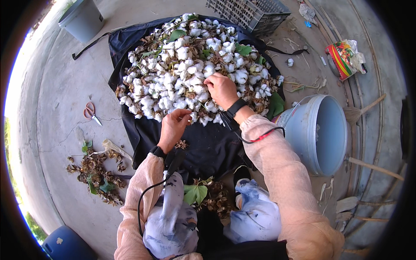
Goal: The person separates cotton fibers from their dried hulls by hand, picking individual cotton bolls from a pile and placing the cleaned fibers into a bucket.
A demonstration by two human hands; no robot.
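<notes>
A large heap of picked cotton bolls (182, 73), white fibre among dry brown husks and some green leaves, lies on a black cloth (208, 146) in front of me. My right hand (222, 89) is over the middle of the heap, fingers curled and thumb close to the fingertips. What is between them is hidden. At the heap's near edge is my left hand (175, 128), its thumb and fingertips drawn together beside a boll. Whether it pinches anything is too small to tell. A loose dry husk (181, 145) rests on the cloth near my left wrist.
To the right, a light-blue bucket (330, 136) lies tipped on its side. A grey plastic crate (250, 16) and a grey bucket (81, 21) stand beyond the cloth. Scissors (91, 113) and a husk pile (97, 172) lie left; more husks (216, 198) are between my feet.
</notes>
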